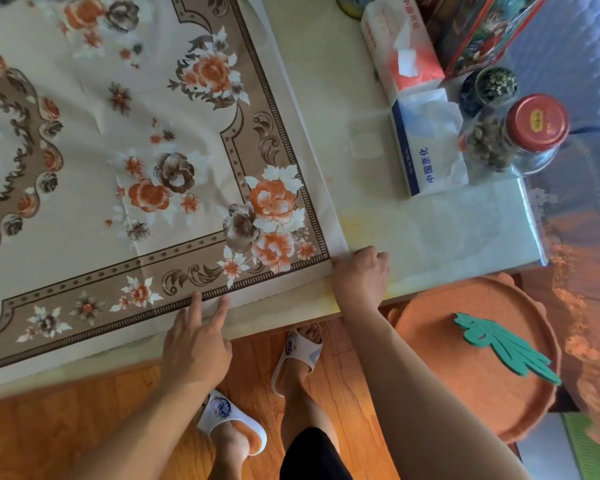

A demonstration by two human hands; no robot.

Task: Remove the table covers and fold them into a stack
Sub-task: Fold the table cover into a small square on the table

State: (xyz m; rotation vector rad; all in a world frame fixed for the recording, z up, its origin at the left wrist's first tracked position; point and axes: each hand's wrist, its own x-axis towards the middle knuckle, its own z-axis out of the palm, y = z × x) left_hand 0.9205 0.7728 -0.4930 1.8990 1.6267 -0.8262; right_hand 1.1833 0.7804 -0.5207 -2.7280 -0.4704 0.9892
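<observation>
Cloth with orange and brown flowers and a brown border lies flat over the left and middle of the table, its near corner just short of the table's near edge. The pale tabletop to the right of it lies under a clear plastic cover, whose edge shows past the table's right side.

Left hand rests on the cloth's near border; two fingers are straight and slightly apart, their tips pressing the brown strip, and the other fingers lie folded back beneath the palm. Right hand sits at the cloth's near right corner, its fingers curled down at the white hem; whether they pinch the cloth or only press it cannot be told.

Further right, at the far side of the table, stands a white and orange tissue pack with a tissue poking from its slot. Just beside it is a blue and white tissue pack, open at the top with crumpled tissue showing. Next comes a red and green box, its contents hidden. Near it a small dark pot has a ridged bronze lid. A glass jar with a red lid lies tilted and holds small green-brown pellets.

Below the table's right end stands a round orange stool with a green leaf shape on its seat.
</observation>
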